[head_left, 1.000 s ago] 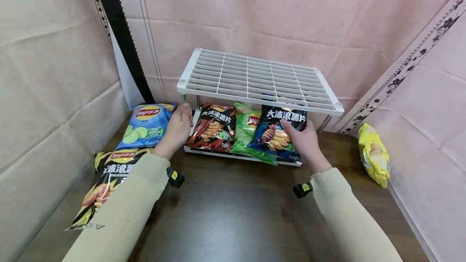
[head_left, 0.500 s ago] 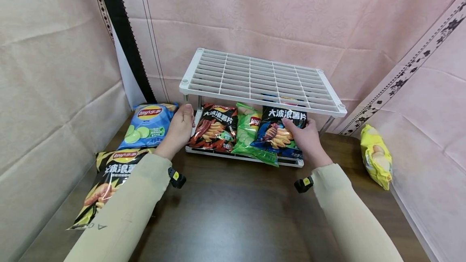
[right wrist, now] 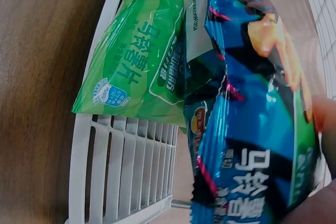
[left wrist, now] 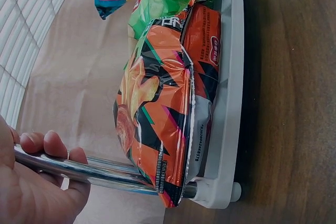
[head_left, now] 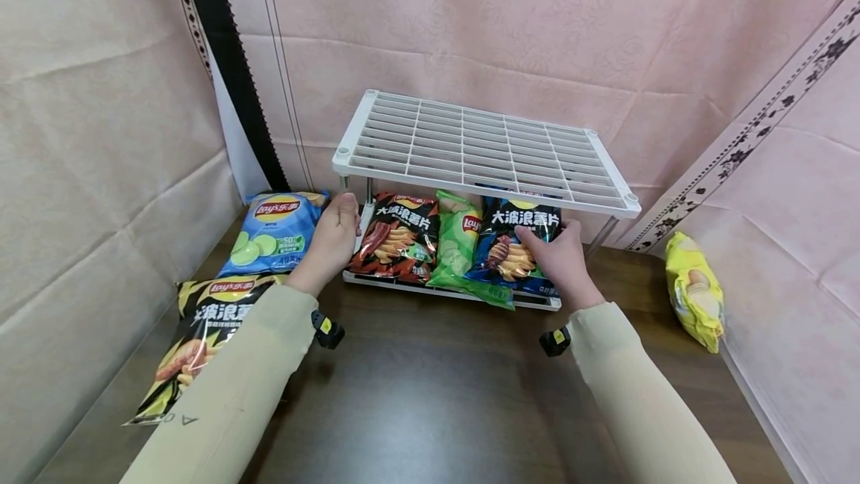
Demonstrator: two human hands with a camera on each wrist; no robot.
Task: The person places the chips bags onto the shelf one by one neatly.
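My left hand (head_left: pixel 334 236) grips the front left metal post (left wrist: pixel 100 174) of a white two-tier rack (head_left: pixel 480 148); in the left wrist view the fingers curl round it. At the rack's right end, my right hand (head_left: pixel 559 256) pinches a dark blue chip bag (head_left: pixel 513 249), thumb on its front. In the right wrist view the blue chip bag (right wrist: pixel 252 93) hangs over the lower shelf (right wrist: pixel 126 166). Beside it leans a green chip bag (head_left: pixel 460 249), its bottom poking past the shelf edge. A red and black chip bag (head_left: pixel 396 237) stands at the left of the lower shelf.
To the left lie a light blue chip bag (head_left: pixel 275 234) and a black and yellow chip bag (head_left: pixel 201 342), partly behind the left sleeve. A yellow bag (head_left: pixel 695 290) leans near the right cloth wall (head_left: pixel 793 245). Pink cloth (head_left: pixel 470 28) hangs behind the rack on the brown table (head_left: pixel 430 394).
My right hand has shifted slightly left with the blue chip bag, whose top has dropped a little under the upper shelf. The left hand keeps its hold on the post.
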